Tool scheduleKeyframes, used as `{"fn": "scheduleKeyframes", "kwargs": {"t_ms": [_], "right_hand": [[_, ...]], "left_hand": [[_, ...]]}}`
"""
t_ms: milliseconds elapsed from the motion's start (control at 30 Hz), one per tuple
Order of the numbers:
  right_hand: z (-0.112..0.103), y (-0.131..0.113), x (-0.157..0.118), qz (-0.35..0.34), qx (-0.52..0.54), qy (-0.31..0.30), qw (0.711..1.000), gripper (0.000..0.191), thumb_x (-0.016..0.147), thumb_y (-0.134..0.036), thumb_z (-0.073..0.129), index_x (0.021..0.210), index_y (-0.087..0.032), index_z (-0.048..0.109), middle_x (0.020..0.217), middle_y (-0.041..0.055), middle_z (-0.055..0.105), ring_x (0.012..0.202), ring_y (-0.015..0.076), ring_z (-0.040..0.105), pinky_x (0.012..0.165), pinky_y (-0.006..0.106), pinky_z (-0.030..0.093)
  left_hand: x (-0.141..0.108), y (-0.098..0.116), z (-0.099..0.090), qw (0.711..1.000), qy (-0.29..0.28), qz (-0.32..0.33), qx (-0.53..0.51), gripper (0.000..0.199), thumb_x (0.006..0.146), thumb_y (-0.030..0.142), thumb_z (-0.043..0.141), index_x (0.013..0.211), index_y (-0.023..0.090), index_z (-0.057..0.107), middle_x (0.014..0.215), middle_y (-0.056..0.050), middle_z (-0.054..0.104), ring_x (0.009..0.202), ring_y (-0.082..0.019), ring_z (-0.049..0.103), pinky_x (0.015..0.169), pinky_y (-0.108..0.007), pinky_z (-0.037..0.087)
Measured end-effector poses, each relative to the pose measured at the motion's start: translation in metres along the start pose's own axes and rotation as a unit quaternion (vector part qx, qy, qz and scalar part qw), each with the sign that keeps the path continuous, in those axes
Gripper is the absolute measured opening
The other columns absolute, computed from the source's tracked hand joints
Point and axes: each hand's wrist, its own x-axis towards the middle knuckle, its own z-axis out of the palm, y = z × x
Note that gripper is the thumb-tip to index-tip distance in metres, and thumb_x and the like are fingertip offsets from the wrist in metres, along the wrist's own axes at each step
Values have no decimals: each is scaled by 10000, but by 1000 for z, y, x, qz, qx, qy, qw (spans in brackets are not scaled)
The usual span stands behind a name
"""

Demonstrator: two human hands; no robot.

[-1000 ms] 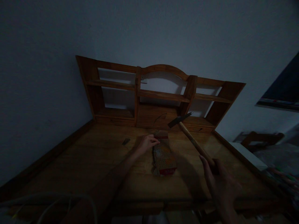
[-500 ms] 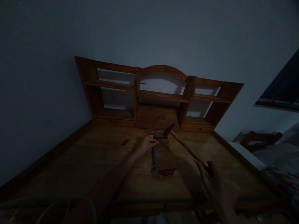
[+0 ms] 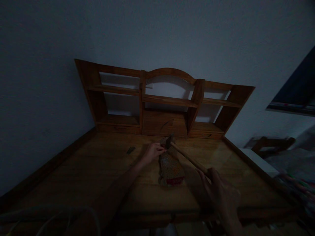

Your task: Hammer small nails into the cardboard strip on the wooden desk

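Left hand: the bare left hand point(image 3: 153, 153) has thumb and fingers pinched together at the far left part of the block; whether something thin sits between the fingertips is too dark and small to tell.
Right hand: the bare right hand point(image 3: 222, 193) is closed around the grip end of the hammer.
Hammer: a hammer with a dark metal head and a long, pale wooden handle point(image 3: 189, 159) slants away from the right hand, its head low over the far end of the block, just beside the left fingertips. Contact cannot be made out.
Block: a speckled brown, oblong block with a red near end point(image 3: 172, 165) and a ragged left edge lies lengthwise on the broad, light wooden desktop point(image 3: 110, 164).
Loose pieces: small, dark, slim pieces point(image 3: 131, 150) lie on the desktop, left of the left hand and apart from it.
Surroundings: a brown wooden shelf unit with an arched top point(image 3: 169, 100) stands at the back.
Progress: the hammer is gripped and both hands are placed around the block; the dim view shows no clear result on it, so how much is done or left cannot be judged.
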Motion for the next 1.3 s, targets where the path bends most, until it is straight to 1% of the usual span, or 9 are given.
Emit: {"fn": "scheduleKeyframes", "kwargs": {"t_ms": [167, 267, 400, 533, 667, 867, 1033, 1100, 1300], "right_hand": [[-2, -4, 4, 42, -12, 25, 999, 393, 887, -581, 465, 915, -241, 660, 657, 49, 671, 583, 203, 604, 546, 288, 222], [-4, -3, 5, 10, 11, -6, 1000, 342, 891, -537, 476, 882, -240, 645, 711, 40, 689, 585, 188, 605, 539, 285, 210], [-8, -3, 10, -12, 25, -44, 999, 352, 906, -523, 438, 826, -237, 627, 670, 34, 683, 551, 185, 587, 533, 282, 196], [-12, -6, 15, 34, 29, 0, 999, 376, 919, -525, 415, 910, -228, 644, 693, 58, 697, 581, 203, 602, 555, 283, 222], [-14, -9, 14, 41, 30, 10, 999, 360, 909, -530, 446, 896, -229, 643, 724, 51, 703, 621, 204, 617, 558, 283, 231], [-16, -9, 13, -2, 27, -61, 998, 408, 914, -561, 405, 842, -230, 634, 669, 36, 684, 541, 170, 586, 521, 286, 209], [-22, -12, 20, 45, 16, 13, 999, 425, 915, -554, 402, 892, -211, 652, 700, 64, 698, 556, 179, 597, 535, 293, 226], [-22, -13, 20, 52, 17, 23, 998, 430, 914, -556, 403, 881, -208, 653, 677, 64, 691, 558, 186, 598, 533, 293, 220], [-20, -13, 15, 6, 57, -38, 998, 414, 909, -563, 406, 806, -217, 610, 713, 33, 695, 564, 165, 603, 529, 289, 225]], "left_hand": [[-1, -3, 2, 1000, 3, 17, -13, 248, 825, 392, 638, 871, 192, 777, 748, -29, 620, 694, -131, 551, 608, -221, 385], [0, -4, 2, 1000, -1, 12, 3, 254, 824, 405, 638, 879, 200, 777, 729, -28, 614, 695, -133, 547, 598, -220, 374], [0, -4, 1, 999, 1, 23, 32, 233, 816, 405, 652, 847, 212, 780, 669, -17, 580, 696, -136, 529, 593, -220, 356], [1, 0, -1, 999, 1, 26, 31, 210, 816, 377, 662, 847, 206, 780, 678, -18, 588, 696, -132, 525, 596, -222, 347], [1, 1, -1, 999, -1, 29, 23, 202, 813, 366, 668, 848, 202, 781, 654, -15, 578, 689, -134, 520, 594, -225, 341], [3, -4, 2, 999, 7, 28, 32, 215, 799, 380, 680, 818, 190, 780, 641, -6, 543, 678, -126, 495, 579, -217, 323], [3, -3, 1, 998, 3, 38, 44, 194, 815, 362, 669, 836, 205, 780, 619, -1, 541, 667, -121, 496, 581, -219, 317], [2, 0, 0, 998, 1, 43, 39, 191, 819, 358, 666, 848, 207, 780, 628, -5, 561, 678, -124, 508, 586, -219, 325], [1, -1, 0, 999, 2, 33, 25, 199, 807, 347, 677, 814, 177, 780, 689, -32, 637, 679, -134, 549, 606, -228, 368]]}}
